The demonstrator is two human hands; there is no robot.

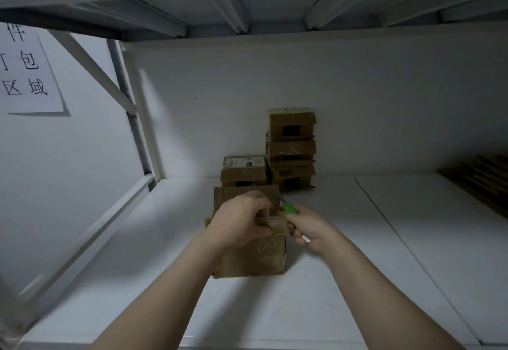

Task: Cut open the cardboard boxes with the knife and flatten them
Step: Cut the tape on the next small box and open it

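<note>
Box in work: a brown cardboard box (253, 256) is standing on the white shelf (302, 308) right in front of the person, directly under the left hand and just left of the right hand.
Left hand: the left hand (242, 220) is lying over the box's top, fingers curling round a top flap and gripping it.
Right hand: the right hand (308, 228) is closing round the knife handle, just beside the box's upper right edge.
Knife: the green knife (290, 208) is sticking out of the fist, its long axis running from the white butt end at lower right to the blade at upper left; the tip is pointing away from the person, meeting the box's right-hand flap.
Box flaps: one far flap is standing upright behind the left hand.
Waiting boxes: a stack of three boxes (291, 149) is leaning against the back wall, with a labelled box (243, 172) just beside it on the left.
Flattened cardboard: flat pieces (481, 182) are lying well apart at the right.
</note>
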